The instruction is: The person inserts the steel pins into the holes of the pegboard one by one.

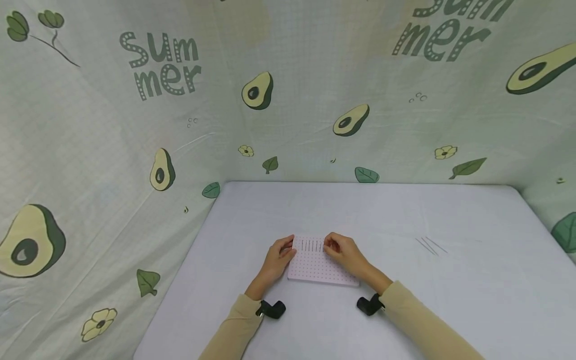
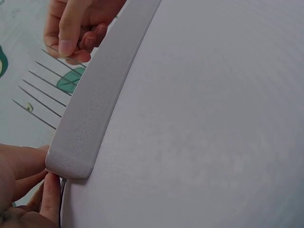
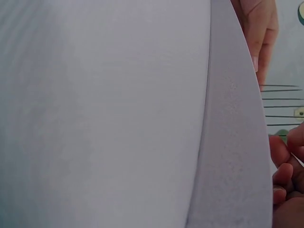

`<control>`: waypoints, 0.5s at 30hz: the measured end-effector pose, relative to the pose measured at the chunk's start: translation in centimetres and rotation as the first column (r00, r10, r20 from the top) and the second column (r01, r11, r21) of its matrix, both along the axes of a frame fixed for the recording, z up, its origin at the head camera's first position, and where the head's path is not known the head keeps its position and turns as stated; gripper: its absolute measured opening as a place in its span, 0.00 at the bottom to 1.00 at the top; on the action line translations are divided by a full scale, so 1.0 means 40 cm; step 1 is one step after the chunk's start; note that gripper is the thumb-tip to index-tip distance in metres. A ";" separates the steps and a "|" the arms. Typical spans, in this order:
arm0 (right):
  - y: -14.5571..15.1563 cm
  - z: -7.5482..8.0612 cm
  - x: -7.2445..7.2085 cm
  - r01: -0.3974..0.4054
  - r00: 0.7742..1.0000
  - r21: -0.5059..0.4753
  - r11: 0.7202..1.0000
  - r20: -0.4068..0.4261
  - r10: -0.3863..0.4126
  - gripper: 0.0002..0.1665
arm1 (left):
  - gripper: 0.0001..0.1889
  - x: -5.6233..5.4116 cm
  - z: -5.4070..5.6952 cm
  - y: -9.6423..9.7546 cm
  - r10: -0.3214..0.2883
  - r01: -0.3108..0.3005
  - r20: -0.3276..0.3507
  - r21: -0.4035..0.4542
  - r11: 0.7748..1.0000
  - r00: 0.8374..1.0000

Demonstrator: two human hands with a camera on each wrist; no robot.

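A pale pink pegboard [image 1: 321, 272] with a grid of small holes lies on the table. Several thin dark rods [image 1: 310, 245] stand upright in a row near its far edge; the left wrist view shows these rods [image 2: 42, 92] rising side by side. My left hand [image 1: 275, 261] grips the board's left side, its fingers at the corner [image 2: 33, 164]. Over the right end of the row, my right hand [image 1: 346, 255] pinches a thin rod between thumb and forefinger. The fingers [image 3: 285, 147] partly hide that rod.
Three loose thin rods [image 1: 430, 246] lie on the white table [image 1: 477, 285], to the right of the board. A pale printed cloth [image 1: 297, 55] hangs behind the table and along its left side. Small black cameras [image 1: 370, 304] are strapped at both wrists.
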State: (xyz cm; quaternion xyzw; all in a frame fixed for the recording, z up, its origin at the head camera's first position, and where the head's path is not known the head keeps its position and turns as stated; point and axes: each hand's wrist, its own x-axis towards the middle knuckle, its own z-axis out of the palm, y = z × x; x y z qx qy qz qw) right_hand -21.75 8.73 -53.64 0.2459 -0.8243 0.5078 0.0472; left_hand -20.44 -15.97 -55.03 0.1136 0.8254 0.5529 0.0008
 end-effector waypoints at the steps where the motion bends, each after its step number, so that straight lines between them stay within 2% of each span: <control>1: 0.000 0.000 0.000 0.000 1.000 0.006 1.000 0.004 0.000 0.02 | 0.25 -0.001 0.000 0.000 0.001 -0.001 0.008 0.001 1.000 1.000; 8: 0.004 0.002 0.003 0.004 0.999 0.026 1.000 0.036 -0.005 0.02 | 0.24 -0.003 -0.003 0.001 0.020 -0.020 0.023 -0.021 1.000 1.000; 15: 0.015 0.005 0.003 0.014 0.998 0.022 1.000 0.062 -0.015 0.03 | 0.24 0.001 0.006 0.002 0.009 -0.009 0.013 -0.010 1.000 1.000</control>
